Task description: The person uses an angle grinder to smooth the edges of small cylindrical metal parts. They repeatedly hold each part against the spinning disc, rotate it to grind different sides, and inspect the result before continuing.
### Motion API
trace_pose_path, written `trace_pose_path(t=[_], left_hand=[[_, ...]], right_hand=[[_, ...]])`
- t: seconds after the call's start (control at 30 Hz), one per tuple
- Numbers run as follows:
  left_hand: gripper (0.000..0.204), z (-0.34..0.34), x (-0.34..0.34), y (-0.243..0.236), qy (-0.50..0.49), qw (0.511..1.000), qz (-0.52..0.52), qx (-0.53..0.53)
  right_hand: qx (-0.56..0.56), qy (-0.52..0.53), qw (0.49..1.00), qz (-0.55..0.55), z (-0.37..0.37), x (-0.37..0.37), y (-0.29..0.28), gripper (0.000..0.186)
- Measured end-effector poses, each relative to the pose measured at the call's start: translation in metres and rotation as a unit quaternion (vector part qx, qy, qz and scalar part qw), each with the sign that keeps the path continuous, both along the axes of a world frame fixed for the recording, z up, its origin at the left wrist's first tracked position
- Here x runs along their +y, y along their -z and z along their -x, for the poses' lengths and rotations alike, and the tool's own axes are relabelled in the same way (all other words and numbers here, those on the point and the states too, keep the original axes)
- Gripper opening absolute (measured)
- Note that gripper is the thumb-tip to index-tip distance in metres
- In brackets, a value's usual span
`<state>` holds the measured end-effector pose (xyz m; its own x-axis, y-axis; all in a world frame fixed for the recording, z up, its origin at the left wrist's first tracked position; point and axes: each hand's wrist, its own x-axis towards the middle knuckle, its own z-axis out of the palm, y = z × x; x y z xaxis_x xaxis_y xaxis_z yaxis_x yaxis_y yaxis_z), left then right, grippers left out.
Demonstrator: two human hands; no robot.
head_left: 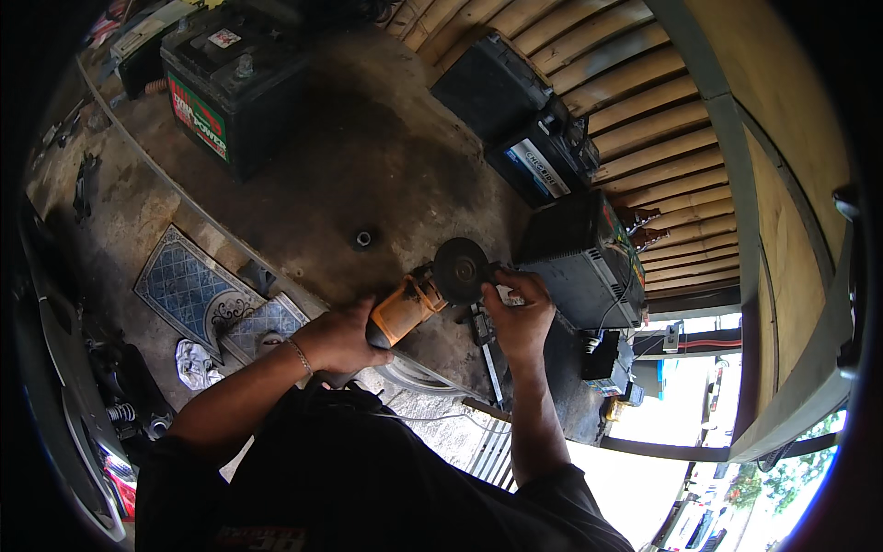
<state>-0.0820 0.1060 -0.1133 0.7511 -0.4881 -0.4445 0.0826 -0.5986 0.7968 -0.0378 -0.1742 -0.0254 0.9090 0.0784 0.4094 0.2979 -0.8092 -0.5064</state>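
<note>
My left hand (342,339) is wrapped round the rear body of an orange and black angle grinder (405,309), held above the bench. A dark round disc (460,270) sits at the grinder's head, its flat face turned up toward me. At the disc's right edge, my right hand (522,317) is closed, thumb and forefinger pinching the rim; the other fingers are curled in. A small ring-shaped metal nut (363,238) lies on the bench beyond the grinder. Below the disc, a long narrow metal tool (486,354) lies near my right wrist.
Car batteries stand around the stained bench (313,202): a large one (225,92) at far left, several along the right, including a black one (584,258). A bamboo slat wall (676,156) rises behind them. Blue patterned tiles or mats (189,285) lie left below the bench edge.
</note>
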Motion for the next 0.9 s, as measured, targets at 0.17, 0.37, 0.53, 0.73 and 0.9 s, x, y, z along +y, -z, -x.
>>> trace_pose_path(t=[0.17,0.37,0.53,0.73,0.9], left_hand=[[0.115,0.0,-0.001,-0.001,0.002,1.0,-0.01,0.013],[0.114,0.0,0.0,-0.005,0.002,1.0,-0.014,0.017],[0.113,0.001,0.0,-0.004,0.001,1.0,-0.01,0.012],[0.108,0.002,-0.001,-0.003,-0.01,1.0,-0.003,0.003],[0.113,0.001,-0.001,-0.005,0.002,1.0,-0.014,0.018]], right_hand=[[0.067,0.018,0.994,-0.083,-0.002,-0.003,0.001,0.025],[0.135,0.012,0.968,-0.209,-0.01,-0.007,0.0,0.018],[0.149,0.003,0.964,-0.22,-0.013,-0.016,-0.001,0.016],[0.18,0.021,0.951,-0.25,-0.016,-0.023,0.0,0.014],[0.141,0.021,0.969,-0.203,-0.012,-0.018,0.001,0.016]])
